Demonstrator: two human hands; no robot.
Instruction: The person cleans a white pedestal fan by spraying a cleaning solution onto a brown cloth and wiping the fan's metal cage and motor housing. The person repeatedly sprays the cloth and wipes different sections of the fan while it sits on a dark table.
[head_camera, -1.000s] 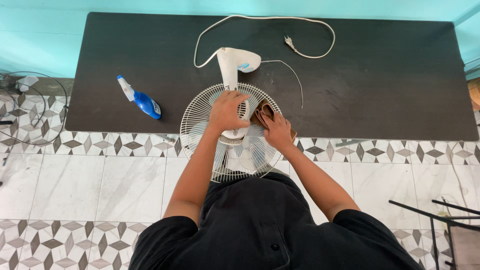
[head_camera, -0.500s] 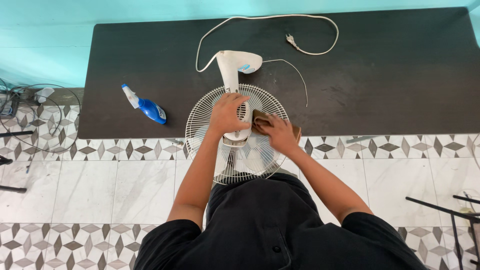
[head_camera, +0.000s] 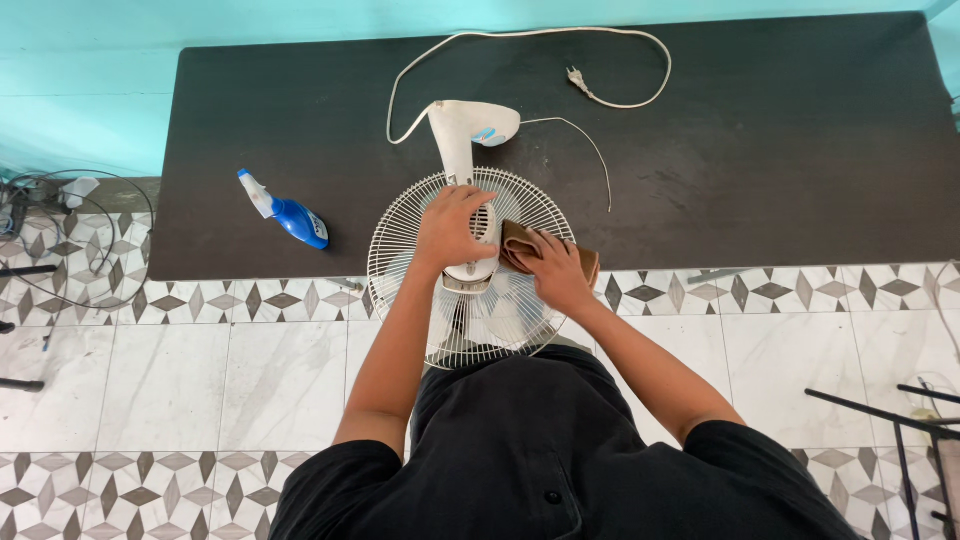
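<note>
Head view: right hand (head_camera: 560, 272) half-covers brown cloth (head_camera: 520, 243).

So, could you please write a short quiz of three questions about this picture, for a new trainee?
1. True or false: the left hand rests on the white fan.
2. What does the right hand press on the fan's grille?
A. a brown cloth
B. a sponge
C. a brush
3. Fill the gap: the blue spray bottle lies on the ____ table, on the left-hand side of the fan.

Key
1. True.
2. A, the brown cloth.
3. Black. The fan's power cord also lies on it, unplugged.
</note>
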